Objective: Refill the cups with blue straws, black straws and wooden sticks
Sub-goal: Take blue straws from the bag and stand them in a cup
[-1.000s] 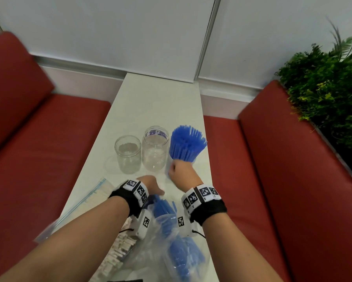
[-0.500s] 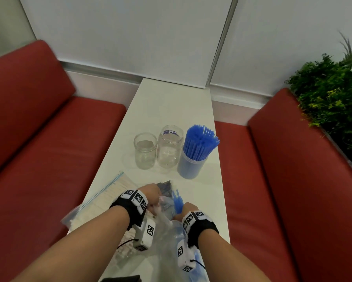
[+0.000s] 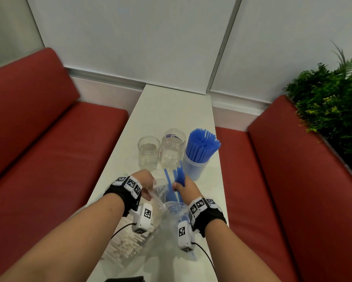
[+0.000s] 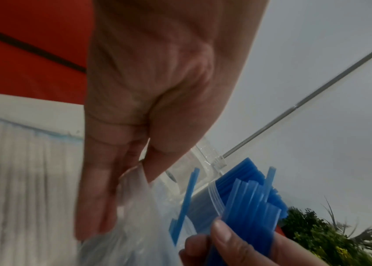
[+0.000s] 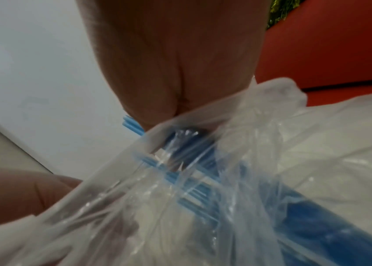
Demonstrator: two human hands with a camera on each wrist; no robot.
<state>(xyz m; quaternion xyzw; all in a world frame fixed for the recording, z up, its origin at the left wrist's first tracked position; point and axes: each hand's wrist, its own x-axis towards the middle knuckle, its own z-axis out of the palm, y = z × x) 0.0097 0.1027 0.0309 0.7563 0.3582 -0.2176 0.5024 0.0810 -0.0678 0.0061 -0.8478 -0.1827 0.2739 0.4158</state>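
Half a second earlier both hands sat low over the clear bag. Now the right hand had risen, clenched round a bunch of blue straws partly out of the bag's mouth. The left hand pinched the bag's edge. The filled straw cup stood just beyond the right hand, two empty jars beyond the left.

Only the left wrist view showed the right fingers against the straws; the right wrist view was mostly plastic.
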